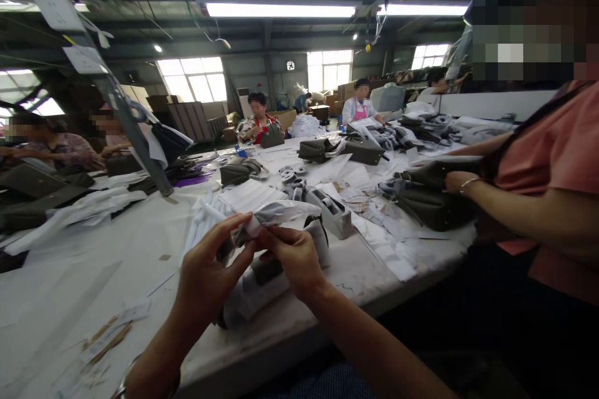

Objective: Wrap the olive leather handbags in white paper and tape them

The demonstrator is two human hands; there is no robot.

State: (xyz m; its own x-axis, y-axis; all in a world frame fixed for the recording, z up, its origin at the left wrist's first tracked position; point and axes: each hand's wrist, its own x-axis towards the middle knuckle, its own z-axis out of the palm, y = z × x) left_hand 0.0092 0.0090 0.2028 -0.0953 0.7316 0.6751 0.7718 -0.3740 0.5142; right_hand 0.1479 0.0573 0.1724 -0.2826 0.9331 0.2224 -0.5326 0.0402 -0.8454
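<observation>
My left hand pinches a small white piece of wrapping between thumb and fingers. Close against it, my right hand has its fingertips closed on the same wrapped part. Clear plastic and pale wrapping stretch out behind my fingers. Below both hands lies a dark bag, partly covered in white wrapping and resting near the table's front edge. My hands hide much of the bag. What lies inside the pinched wrapping cannot be made out.
A grey tape dispenser stands just beyond my right hand. White sheets, dark bags and paper scraps litter the white table. A metal post rises at left. A co-worker's arm handles bags at right.
</observation>
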